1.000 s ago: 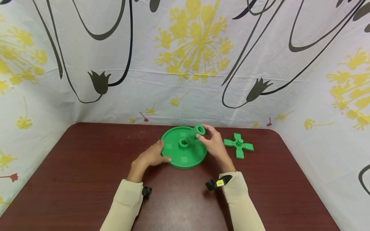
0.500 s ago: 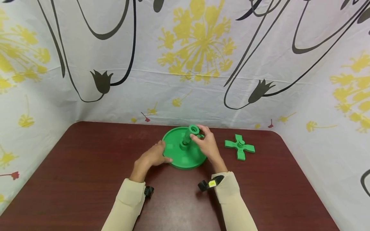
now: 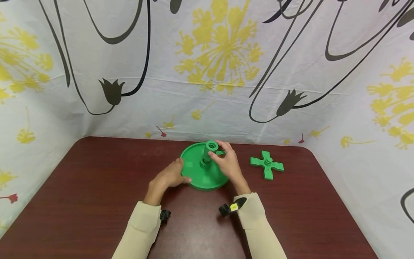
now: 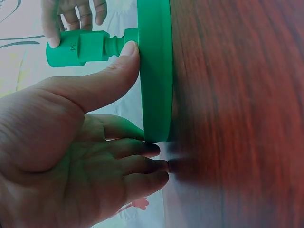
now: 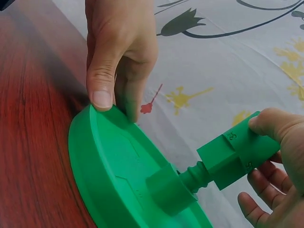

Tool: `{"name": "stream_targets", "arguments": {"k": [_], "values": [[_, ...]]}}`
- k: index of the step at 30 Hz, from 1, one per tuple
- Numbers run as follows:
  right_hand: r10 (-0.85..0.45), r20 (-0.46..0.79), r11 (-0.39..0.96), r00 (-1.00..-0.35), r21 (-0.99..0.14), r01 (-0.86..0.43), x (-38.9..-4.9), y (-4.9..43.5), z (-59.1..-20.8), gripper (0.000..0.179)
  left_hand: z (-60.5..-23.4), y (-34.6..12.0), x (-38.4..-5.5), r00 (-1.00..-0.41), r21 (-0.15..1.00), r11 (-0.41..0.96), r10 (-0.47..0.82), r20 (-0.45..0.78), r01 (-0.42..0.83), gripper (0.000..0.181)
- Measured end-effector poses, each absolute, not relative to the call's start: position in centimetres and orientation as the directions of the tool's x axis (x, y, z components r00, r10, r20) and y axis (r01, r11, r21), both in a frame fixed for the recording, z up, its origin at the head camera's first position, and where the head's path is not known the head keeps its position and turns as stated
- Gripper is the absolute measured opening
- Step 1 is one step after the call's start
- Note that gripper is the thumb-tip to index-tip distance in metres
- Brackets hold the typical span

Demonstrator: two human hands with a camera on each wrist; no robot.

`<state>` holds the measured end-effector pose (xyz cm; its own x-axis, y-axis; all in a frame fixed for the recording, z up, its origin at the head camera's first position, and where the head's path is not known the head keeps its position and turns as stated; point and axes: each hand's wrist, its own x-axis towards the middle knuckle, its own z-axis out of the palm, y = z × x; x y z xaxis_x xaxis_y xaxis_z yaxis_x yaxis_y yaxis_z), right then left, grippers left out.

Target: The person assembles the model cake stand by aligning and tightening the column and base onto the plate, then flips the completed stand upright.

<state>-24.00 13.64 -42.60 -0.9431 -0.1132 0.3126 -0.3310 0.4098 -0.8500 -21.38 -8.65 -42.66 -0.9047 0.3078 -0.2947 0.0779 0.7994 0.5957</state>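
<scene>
A round green tray-like base with a raised rim lies near the table's far edge. At its left side my left hand grips the rim, thumb on the near side and fingers round the outside. My right hand pinches the upper part of a green post, a thick hollow cylinder with a flat-sided section and a threaded lower end. That threaded end sits at the mouth of the base's central socket, with several turns of thread showing in the right wrist view. The post stands almost upright over the socket.
To the right of the base, a green four-armed cross piece with a central stub lies flat on the dark red-brown table. A white patterned cloth hangs behind the table's back edge and along both sides.
The post has swung from leaning right to almost upright, its lower end now at the socket. My right hand has moved left with it. My left hand stays on the rim.
</scene>
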Motion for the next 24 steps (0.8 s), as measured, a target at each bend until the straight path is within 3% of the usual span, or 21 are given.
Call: {"name": "stream_targets", "arguments": {"k": [8, 19, 24], "values": [[-0.158, 0.392, 0.407, -0.906, -0.811, -0.421, -24.0, 13.1, -43.4, 0.046, -42.7, -8.6, -21.3, -0.907, 0.592, 0.803, 0.298, -0.297, 0.070, 0.090], [-0.039, 0.324, 0.436, -0.945, -0.845, -0.308, -23.9, 11.9, -43.5, 0.048, -42.5, -8.9, -21.5, -0.899, 0.591, 0.802, 0.319, -0.300, 0.087, 0.090], [-0.022, 0.287, 0.448, -0.958, -0.854, -0.266, -23.8, 11.8, -43.4, 0.059, -42.6, -8.9, -21.6, -0.897, 0.595, 0.799, 0.326, -0.300, 0.092, 0.089]]}}
